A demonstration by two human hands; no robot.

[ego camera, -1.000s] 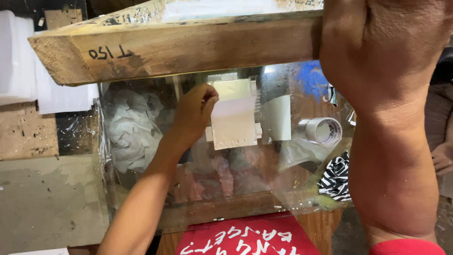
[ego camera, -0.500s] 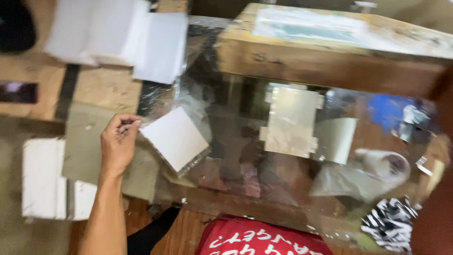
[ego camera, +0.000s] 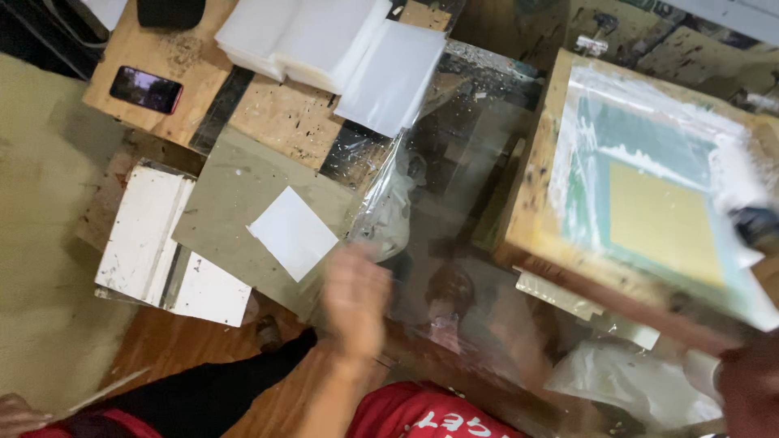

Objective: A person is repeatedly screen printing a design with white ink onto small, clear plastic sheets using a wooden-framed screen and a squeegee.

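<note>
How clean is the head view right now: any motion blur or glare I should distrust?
Head view: the left hand is smeared by motion blur above the clear glass tabletop, which throws pale glare streaks; the small white paper square and the wooden-framed printing screen stay fairly sharp; the right hand sits dim at the corner.

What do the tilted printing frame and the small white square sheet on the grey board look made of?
The tilted printing frame: bare, paint-flecked wood, apparently unfinished, around a greenish mesh panel, probably fabric. The small white square sheet: thin, flat and matte, likely paper or card; glossy plastic cannot be excluded.
</note>
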